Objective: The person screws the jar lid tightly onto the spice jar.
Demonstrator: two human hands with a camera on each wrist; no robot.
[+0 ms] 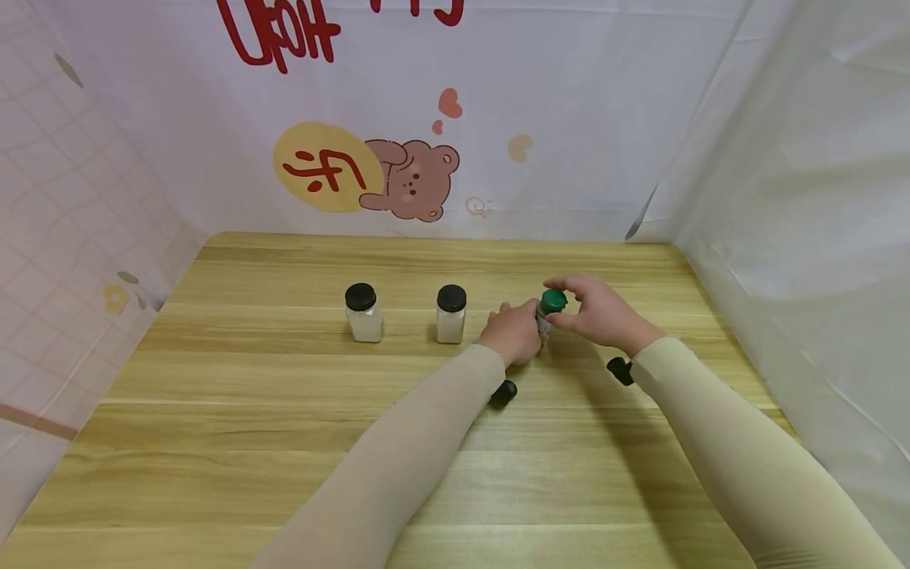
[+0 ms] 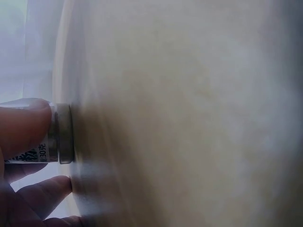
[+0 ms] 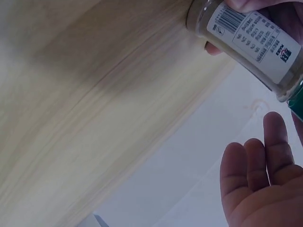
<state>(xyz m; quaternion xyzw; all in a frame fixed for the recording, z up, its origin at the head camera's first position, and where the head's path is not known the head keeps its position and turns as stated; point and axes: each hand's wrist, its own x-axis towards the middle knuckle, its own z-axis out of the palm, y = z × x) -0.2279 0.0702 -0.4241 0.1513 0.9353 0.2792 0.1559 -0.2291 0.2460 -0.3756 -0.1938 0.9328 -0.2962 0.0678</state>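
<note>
My left hand [image 1: 513, 332] grips a clear spice bottle [image 3: 255, 45] with a white printed label around its body. Its base [image 2: 65, 134] is right at the wooden tabletop in the left wrist view. On top of the bottle sits a green cap [image 1: 553, 301], and my right hand [image 1: 600, 312] pinches it between thumb and forefinger. In the right wrist view, the other fingers [image 3: 234, 170] of that hand extend away from the bottle. Most of the bottle is hidden behind the hands in the head view.
Two square clear jars with black lids, a left jar [image 1: 364, 318] and a middle jar [image 1: 450, 318], stand to the left of my hands, with white contents. Behind the wooden table [image 1: 284, 442] hangs a white printed sheet [image 1: 583, 95], and another covers the right side.
</note>
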